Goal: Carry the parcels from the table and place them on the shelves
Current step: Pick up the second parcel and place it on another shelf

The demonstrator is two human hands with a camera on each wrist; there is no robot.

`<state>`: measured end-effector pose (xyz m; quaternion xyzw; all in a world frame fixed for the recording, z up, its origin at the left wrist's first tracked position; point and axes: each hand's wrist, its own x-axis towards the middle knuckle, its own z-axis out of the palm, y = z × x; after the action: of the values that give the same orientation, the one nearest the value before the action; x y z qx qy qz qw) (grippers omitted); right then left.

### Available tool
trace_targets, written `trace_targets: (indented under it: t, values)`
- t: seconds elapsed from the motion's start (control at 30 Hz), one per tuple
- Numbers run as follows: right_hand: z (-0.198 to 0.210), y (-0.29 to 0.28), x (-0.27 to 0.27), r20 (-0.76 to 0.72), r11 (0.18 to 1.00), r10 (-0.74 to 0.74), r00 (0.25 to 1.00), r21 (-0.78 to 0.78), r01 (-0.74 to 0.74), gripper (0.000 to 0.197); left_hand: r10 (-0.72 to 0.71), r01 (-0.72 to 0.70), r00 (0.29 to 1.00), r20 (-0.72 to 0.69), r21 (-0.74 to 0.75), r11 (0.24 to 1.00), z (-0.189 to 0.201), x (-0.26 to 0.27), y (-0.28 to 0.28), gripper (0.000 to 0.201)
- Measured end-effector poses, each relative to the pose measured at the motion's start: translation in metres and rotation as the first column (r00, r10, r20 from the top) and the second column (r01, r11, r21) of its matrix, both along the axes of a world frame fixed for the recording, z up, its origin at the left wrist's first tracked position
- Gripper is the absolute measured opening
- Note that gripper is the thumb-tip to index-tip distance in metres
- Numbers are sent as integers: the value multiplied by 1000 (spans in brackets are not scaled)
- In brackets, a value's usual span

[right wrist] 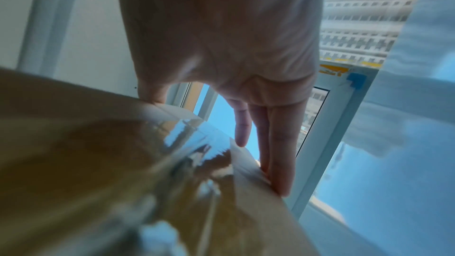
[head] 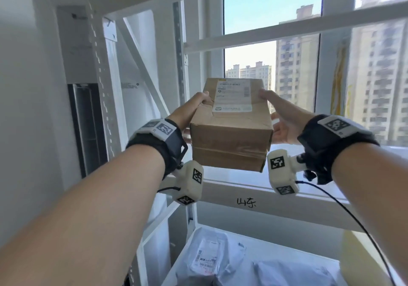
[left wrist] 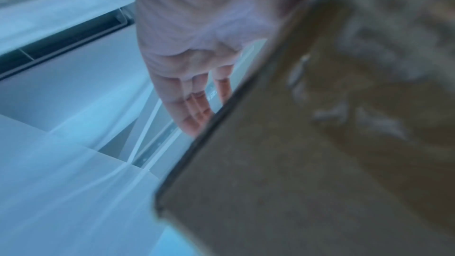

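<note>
A brown cardboard parcel (head: 231, 131) with a white shipping label on top hangs in the air between both hands, above the white shelf beam (head: 287, 199). My left hand (head: 194, 106) grips its left side, thumb on the top face. In the left wrist view the fingers (left wrist: 192, 116) run straight along the parcel (left wrist: 320, 143). My right hand (head: 278, 113) grips the right side, thumb on the top. The right wrist view has that thumb at the top edge of the taped parcel (right wrist: 98, 163) and the fingers (right wrist: 278, 153) lying along its side.
The white metal rack has an upright post (head: 101, 87) and a diagonal brace at the left, and a higher beam (head: 287, 33) overhead. On the lower shelf lie grey bagged parcels (head: 209, 257). A window with apartment blocks is behind the rack. A black cable (head: 344, 206) hangs from my right wrist.
</note>
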<state>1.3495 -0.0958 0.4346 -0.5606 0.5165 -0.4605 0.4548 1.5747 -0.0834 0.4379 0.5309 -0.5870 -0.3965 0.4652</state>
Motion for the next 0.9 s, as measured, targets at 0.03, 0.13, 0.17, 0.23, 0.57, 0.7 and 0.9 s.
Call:
trace_targets:
  t: [0.03,0.13,0.17,0.23,0.57,0.7,0.9]
  values:
    - [1,-3,-1,1,1000,-17,1000,-6,17,82,-17,17,1000,15,-3,1000,0,-2,-8,62]
    - [3,-12,-4,5,998,-56,998,-38,56,78,-44,44,999,1,5,999,-2,-8,-34,73]
    - [3,-14,-4,10,997,-63,998,-53,64,76,-33,33,999,-6,7,999,-3,-10,-39,67]
    - [1,-17,-6,29,994,-61,998,-88,63,68,-34,34,999,-10,-30,999,-7,-13,-45,43]
    - [-13,-23,-13,-7,998,-51,999,-33,51,61,-70,70,997,27,-25,997,-17,-18,-72,32]
    - [-16,-24,-7,-155,992,-81,985,80,94,70,-28,19,991,129,68,997,-16,-22,-75,37]
    - [-23,-28,-4,-272,963,-172,947,157,219,64,-110,94,977,182,97,991,-20,-34,-74,15]
